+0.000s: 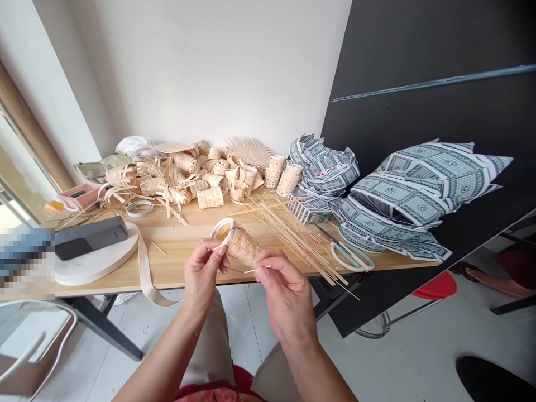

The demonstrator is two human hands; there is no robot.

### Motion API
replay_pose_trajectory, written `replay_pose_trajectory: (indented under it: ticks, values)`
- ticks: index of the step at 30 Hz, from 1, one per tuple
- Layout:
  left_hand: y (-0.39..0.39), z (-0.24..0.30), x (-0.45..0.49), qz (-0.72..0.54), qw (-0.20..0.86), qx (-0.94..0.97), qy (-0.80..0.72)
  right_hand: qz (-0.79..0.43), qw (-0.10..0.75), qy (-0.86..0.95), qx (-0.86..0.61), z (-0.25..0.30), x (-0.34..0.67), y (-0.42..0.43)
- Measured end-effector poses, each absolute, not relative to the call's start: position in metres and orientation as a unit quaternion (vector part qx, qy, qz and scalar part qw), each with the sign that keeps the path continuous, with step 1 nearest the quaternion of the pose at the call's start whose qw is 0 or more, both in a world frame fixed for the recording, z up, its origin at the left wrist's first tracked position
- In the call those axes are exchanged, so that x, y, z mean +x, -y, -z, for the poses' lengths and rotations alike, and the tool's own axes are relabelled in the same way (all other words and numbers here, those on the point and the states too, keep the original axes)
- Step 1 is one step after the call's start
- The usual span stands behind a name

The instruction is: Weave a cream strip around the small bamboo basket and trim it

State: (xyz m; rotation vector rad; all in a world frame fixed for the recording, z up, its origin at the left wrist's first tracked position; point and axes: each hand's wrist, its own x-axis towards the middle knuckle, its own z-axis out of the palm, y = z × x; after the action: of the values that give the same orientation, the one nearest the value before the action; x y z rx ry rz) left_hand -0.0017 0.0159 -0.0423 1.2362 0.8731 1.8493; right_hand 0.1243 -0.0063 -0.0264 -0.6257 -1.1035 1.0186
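Head view: I see the left hand (203, 273) pinching the rim of a small woven cone (239, 243), held in the air just over the tabletop's (184, 241) near edge. The right hand (285, 291) pinches a thin strip (256, 270) beside the cone's narrow end. Sticks (288, 230) and scissors (348, 254) lie behind, toward the right. A basket heap (201, 174) lines the far edge, with a tape ring (140, 208) left of centre.
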Motion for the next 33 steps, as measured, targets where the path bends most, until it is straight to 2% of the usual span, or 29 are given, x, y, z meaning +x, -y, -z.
replay_pose_trajectory:
  ticks: [3,6,13,19,23,26,28,33]
  values:
    - [-0.016,0.042,-0.003,-0.708,0.321,0.518,-0.357,-0.598,0.628,0.438,-0.238,0.017,0.12,0.009]
    - [-0.018,0.041,-0.011,-0.704,0.214,0.56,-0.38,-0.645,0.603,0.407,-0.235,0.013,0.127,0.014]
    - [-0.022,0.037,-0.026,-0.608,-0.075,0.664,-0.428,-0.493,0.688,0.443,-0.295,0.012,0.165,0.019]
    - [-0.022,0.032,-0.028,-0.573,-0.182,0.676,-0.426,-0.398,0.763,0.357,-0.363,0.02,0.205,0.025]
    - [-0.02,0.03,-0.024,-0.559,-0.203,0.687,-0.417,-0.398,0.76,0.313,-0.408,0.024,0.217,0.036]
    - [-0.019,0.028,-0.021,-0.569,-0.178,0.687,-0.416,-0.404,0.755,0.295,-0.423,0.025,0.215,0.041]
    - [-0.02,0.027,-0.021,-0.586,-0.124,0.677,-0.428,-0.399,0.758,0.289,-0.428,0.027,0.214,0.041]
    - [-0.024,0.025,-0.021,-0.631,0.084,0.632,-0.443,-0.329,0.776,0.325,-0.429,0.028,0.212,0.034]
